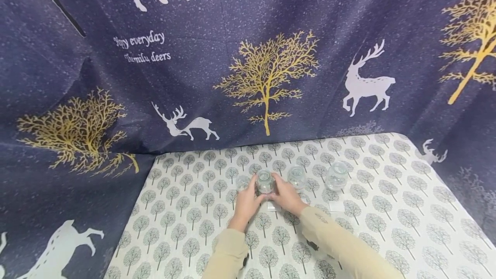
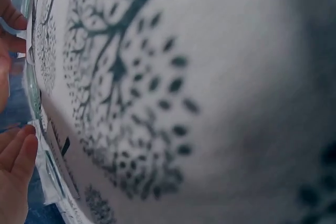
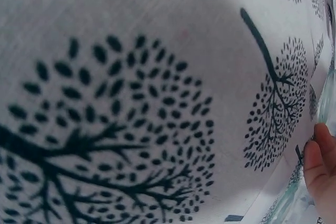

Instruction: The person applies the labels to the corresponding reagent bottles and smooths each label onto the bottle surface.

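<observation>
Both hands are at one small glass jar (image 1: 265,182) in the head view, which stands upright between them on the patterned cloth. My left hand (image 1: 246,205) holds its left side and my right hand (image 1: 287,196) its right side, the thumbs toward the near side. A smaller clear jar (image 1: 242,182) stands just left of the left hand, partly hidden by it. Behind the right hand is another glass jar (image 1: 296,176). The wrist views show mostly cloth, with fingers and glass only at their edges.
A larger glass jar (image 1: 336,176) stands farther right. Small white paper slips, one near the thumbs (image 1: 273,206) and another below the larger jar (image 1: 336,206), lie on the tree-print tablecloth (image 1: 186,227). A dark blue deer-print curtain (image 1: 193,76) hangs behind the table.
</observation>
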A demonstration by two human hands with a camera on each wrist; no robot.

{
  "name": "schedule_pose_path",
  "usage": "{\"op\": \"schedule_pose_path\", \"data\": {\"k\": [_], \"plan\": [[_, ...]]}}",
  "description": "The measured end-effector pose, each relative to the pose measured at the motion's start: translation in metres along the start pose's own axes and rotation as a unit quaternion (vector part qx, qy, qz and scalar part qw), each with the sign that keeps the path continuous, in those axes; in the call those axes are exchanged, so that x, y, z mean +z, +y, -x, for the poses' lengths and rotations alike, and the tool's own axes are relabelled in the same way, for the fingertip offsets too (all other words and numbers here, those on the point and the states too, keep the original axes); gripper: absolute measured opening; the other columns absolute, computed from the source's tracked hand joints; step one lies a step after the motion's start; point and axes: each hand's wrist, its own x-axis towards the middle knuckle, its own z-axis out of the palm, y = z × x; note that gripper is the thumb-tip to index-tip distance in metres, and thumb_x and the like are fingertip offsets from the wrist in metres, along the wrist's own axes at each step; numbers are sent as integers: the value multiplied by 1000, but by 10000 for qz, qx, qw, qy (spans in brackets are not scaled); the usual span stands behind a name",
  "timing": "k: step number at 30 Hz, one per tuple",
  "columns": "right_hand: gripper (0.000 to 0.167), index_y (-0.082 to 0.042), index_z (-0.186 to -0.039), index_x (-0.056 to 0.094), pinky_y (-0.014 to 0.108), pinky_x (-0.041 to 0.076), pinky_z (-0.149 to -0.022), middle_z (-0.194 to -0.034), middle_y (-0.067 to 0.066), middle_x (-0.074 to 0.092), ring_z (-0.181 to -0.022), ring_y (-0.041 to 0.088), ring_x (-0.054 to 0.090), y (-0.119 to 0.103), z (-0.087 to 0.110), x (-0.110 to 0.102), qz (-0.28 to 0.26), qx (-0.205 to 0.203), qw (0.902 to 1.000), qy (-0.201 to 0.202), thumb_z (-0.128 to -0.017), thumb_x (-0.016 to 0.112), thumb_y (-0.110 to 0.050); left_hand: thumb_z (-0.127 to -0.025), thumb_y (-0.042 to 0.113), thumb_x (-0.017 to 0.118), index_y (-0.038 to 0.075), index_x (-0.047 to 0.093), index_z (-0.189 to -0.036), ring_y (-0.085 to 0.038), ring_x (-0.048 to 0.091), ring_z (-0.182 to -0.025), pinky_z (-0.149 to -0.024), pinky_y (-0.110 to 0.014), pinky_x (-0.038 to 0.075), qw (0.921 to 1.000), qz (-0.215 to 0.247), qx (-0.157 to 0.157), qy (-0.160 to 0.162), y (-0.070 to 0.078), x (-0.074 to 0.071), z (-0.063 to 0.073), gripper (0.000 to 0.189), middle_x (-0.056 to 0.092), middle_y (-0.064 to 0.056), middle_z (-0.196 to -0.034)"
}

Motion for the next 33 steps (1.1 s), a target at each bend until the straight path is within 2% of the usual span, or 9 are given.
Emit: {"op": "schedule_pose_path", "data": {"k": [4, 10, 12, 14, 16, 19, 23, 25, 33], "plan": [[74, -5, -132, 30, 37, 49, -82, -105, 14, 60, -87, 24, 60, -2, -2, -1, 164, 16, 9999, -2, -72, 70, -21, -75, 34, 64, 13, 28, -136, -7, 48, -44, -53, -23, 47, 9998, -200, 51, -72, 2, -2, -3, 74, 64, -7, -69], [68, -6, -131, 29, 35, 48, -84, -107, 14, 60, -88, 24, 60, -4, -2, -4, 371, -26, 9993, -105, -75, 67, -15, -77, 31, 62, 14, 29, -135, -5, 46, -44, -50, -20, 44, 9978, -517, 378, -160, -1, -7, -6, 68, 60, -1, -62], [65, -6, -132, 29, 36, 48, -85, -107, 14, 60, -91, 25, 60, -4, -1, -6, 322, -51, 9994, -140, -77, 64, -13, -79, 31, 61, 15, 28, -135, -6, 49, -46, -54, -22, 47, 9984, -326, 397, -241, -3, -9, -6, 67, 63, -3, -65], [62, -7, -133, 29, 35, 49, -84, -105, 13, 61, -90, 24, 61, -4, 0, -8, 283, -97, 9994, -156, -79, 62, -12, -80, 30, 60, 17, 28, -136, -9, 58, -56, -64, -26, 52, 9989, 74, 303, -336, -4, -11, -6, 66, 68, -8, -80], [60, -8, -133, 30, 33, 50, -80, -101, 12, 62, -82, 20, 61, -3, 0, -8, 211, -164, 9995, -164, -81, 60, -11, -81, 29, 59, 19, 28, -137, -14, 65, -73, -76, -31, 52, 9976, 505, 139, -459, -6, -12, -6, 65, 67, -11, -97], [57, -9, -133, 30, 29, 51, -73, -96, 9, 64, -67, 11, 58, 1, 1, -8, 210, -311, 9992, -156, -83, 57, -14, -82, 26, 59, 22, 28, -138, -22, 62, -95, -86, -35, 49, 9913, 1152, -152, -620, -7, -14, -6, 64, 58, -13, -117], [55, -9, -133, 32, 29, 51, -70, -93, 9, 65, -59, 7, 55, 4, 2, -9, 120, -513, 9985, -135, -85, 56, -19, -83, 25, 58, 25, 28, -138, -25, 58, -105, -89, -37, 46, 9838, 1580, -379, -755, -10, -13, -6, 63, 55, -14, -121], [54, -9, -132, 34, 31, 52, -73, -94, 10, 66, -65, 10, 59, 4, 2, -10, 118, -596, 9981, -94, -85, 57, -21, -83, 26, 58, 26, 28, -137, -25, 57, -107, -90, -37, 46, 9827, 1621, -448, -773, -11, -13, -5, 62, 55, -14, -121], [69, -8, -131, 34, 28, 50, -64, -87, 9, 65, -69, 16, 60, 0, 1, -9, 267, -448, 9986, -102, -75, 66, -32, -79, 26, 62, 26, 35, -134, -22, 61, -100, -86, -32, 48, 9849, 1610, -388, -509, -9, -12, -5, 61, 60, -12, -114]]}}
